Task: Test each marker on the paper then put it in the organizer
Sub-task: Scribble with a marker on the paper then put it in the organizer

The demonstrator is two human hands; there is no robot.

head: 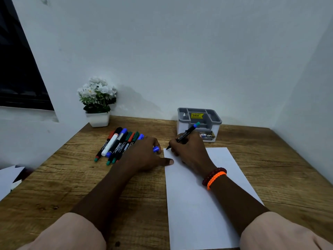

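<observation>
Testing: right hand (189,148) fingers pinch black marker (185,135) low on barrel, tip at paper (201,195) far-left corner. Left hand (144,156) pins sheet w/ thumb, fingers curled on blue cap (156,148). Marker light, stiff, likely slick; hold mid-barrel.

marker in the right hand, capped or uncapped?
Uncapped. The marker in the right hand shows its bare dark tip at the paper's top left corner; the left hand holds a blue cap.

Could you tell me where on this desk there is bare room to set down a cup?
Bare wood lies right of the paper and between flowerpot and organizer. The markers and left hand crowd the middle left.
</observation>
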